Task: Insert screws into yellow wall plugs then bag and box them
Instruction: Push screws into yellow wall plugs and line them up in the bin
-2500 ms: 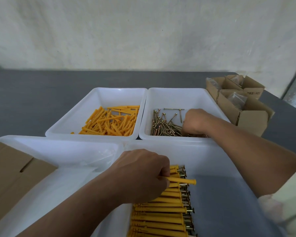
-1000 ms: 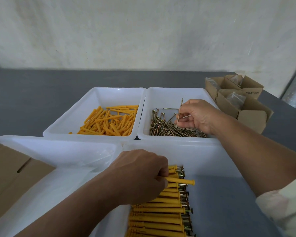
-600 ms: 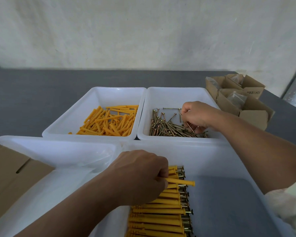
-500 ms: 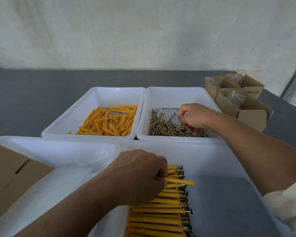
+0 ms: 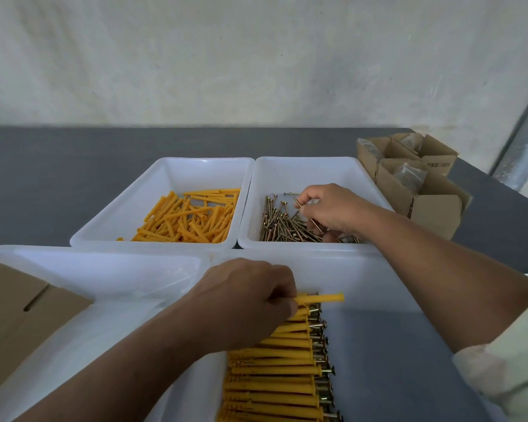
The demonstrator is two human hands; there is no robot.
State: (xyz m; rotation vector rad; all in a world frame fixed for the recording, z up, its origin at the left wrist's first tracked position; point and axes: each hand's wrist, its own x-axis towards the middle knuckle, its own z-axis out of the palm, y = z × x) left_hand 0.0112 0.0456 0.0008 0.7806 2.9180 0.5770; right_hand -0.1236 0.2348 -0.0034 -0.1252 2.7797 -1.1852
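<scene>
The person stands at a dark grey table [image 5: 58,178] with four white bins before them. The left hand [image 5: 250,303] is over the near right bin [image 5: 363,269], fingers curled and thumb closed on a single yellow wall plug [image 5: 320,298]. The plug lies level and sticks out to the right of the knuckles, at the far end of a row of assembled plugs [image 5: 275,370]. That row runs toward the near edge, the screw heads all pointing right. The right hand [image 5: 333,210] is reached into the far right bin [image 5: 305,161], just above the pile of loose screws [image 5: 284,226]. Its thumb and forefinger pinch one screw [image 5: 294,198], which slants up and to the left, and the other fingers are bent down into the pile. A second shaft shows under the palm, but I cannot tell whether it is held. The far left bin [image 5: 195,162] holds a heap of bare yellow plugs [image 5: 189,220] lying every which way. The near left bin [image 5: 89,269] has something clear and crinkled, like plastic film [image 5: 171,281], against its right wall, and a flat piece of cardboard [image 5: 19,309] with a slot cut in it lies over its left side. At the far right of the table sit open cardboard boxes [image 5: 418,190] with clear bags inside.
</scene>
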